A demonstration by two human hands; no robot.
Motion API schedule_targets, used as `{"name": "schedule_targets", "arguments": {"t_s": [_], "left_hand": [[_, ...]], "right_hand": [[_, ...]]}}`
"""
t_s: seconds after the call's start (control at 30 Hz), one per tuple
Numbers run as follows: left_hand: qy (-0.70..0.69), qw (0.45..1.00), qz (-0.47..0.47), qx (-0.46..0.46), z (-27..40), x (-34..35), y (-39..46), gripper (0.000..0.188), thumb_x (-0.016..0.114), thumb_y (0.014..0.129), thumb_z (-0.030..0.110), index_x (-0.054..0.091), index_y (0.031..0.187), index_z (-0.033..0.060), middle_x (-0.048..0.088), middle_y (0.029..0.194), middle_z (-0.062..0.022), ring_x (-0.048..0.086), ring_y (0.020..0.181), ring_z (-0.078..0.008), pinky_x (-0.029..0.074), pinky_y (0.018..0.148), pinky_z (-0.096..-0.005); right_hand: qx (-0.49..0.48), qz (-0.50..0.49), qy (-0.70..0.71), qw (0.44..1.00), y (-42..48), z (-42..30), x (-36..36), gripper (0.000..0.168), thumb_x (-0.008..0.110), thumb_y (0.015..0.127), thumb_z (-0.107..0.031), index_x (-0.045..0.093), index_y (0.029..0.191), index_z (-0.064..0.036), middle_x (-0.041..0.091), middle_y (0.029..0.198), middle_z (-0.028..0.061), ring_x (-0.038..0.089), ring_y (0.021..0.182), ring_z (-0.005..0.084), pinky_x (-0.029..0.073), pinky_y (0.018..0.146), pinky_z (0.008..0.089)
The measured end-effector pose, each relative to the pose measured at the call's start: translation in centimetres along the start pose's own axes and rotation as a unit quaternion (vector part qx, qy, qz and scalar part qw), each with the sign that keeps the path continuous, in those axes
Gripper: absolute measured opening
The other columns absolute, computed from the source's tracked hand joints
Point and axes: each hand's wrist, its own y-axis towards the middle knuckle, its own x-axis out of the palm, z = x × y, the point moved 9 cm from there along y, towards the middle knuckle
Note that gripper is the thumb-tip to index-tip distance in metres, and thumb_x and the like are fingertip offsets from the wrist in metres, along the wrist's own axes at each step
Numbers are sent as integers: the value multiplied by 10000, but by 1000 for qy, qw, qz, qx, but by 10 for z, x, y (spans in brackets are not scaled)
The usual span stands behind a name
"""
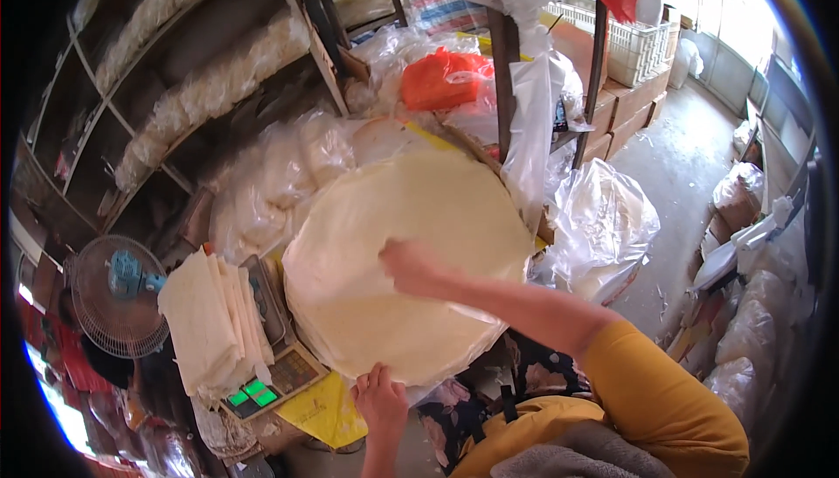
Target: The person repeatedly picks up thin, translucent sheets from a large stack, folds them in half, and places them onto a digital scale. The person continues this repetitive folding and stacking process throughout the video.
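Observation:
A stack of large, thin, round cream-coloured sheets (406, 203) lies in front of me, with uneven layered edges. My left hand (381, 396) is at the near edge of the stack, its fingertips touching the rim. Whether they pinch a sheet is hidden. Over the middle of the stack is my right hand (416, 268), blurred, with its fingers curled down towards the top sheet. I cannot make out anything in it. To the left, a pile of folded cream sheets (213, 321) rests on a digital scale (295, 373) with lit green displays.
A fan (118, 294) stands left of the folded pile. Bagged goods (282, 176) lie behind the stack, below shelves of more bags (216, 78). A rack post (505, 78) rises at the back right. Clear plastic (600, 222) covers something at the right. A person (108, 353) is partly visible beyond the fan.

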Motion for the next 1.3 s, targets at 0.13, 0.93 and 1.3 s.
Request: {"name": "schedule_targets", "arguments": {"t_s": [0.13, 0.93, 1.3], "left_hand": [[42, 989, -139, -24, -6, 11, 32, 325, 570, 744, 206, 597, 1034, 62, 622, 1062, -112, 550, 948, -289, 386, 825, -436], [-91, 961, -258, 33, 76, 99, 49, 697, 462, 829, 594, 275, 1416, 267, 75, 1518, -85, 17, 1358, -446, 46, 1032, -646], [-595, 794, 106, 71, -10, -80, 224, 396, 543, 910, 277, 494, 1188, -1, 576, 1037, -100, 547, 961, -203, 435, 839, -315]], "right_hand": [[49, 6, -25, 998, 2, 2, -57, 145, 536, 721, -105, 600, 813, -13, 588, 896, 195, 573, 860, 383, 463, 719, 452], [-288, 334, -421, 792, 70, -118, -379, 171, 638, 727, -193, 626, 716, -23, 628, 785, 122, 600, 724, 293, 463, 640, 383], [-133, 379, -326, 856, 56, -138, -479, 289, 674, 697, -283, 627, 742, -1, 622, 704, 139, 618, 705, 253, 480, 680, 372]]}}
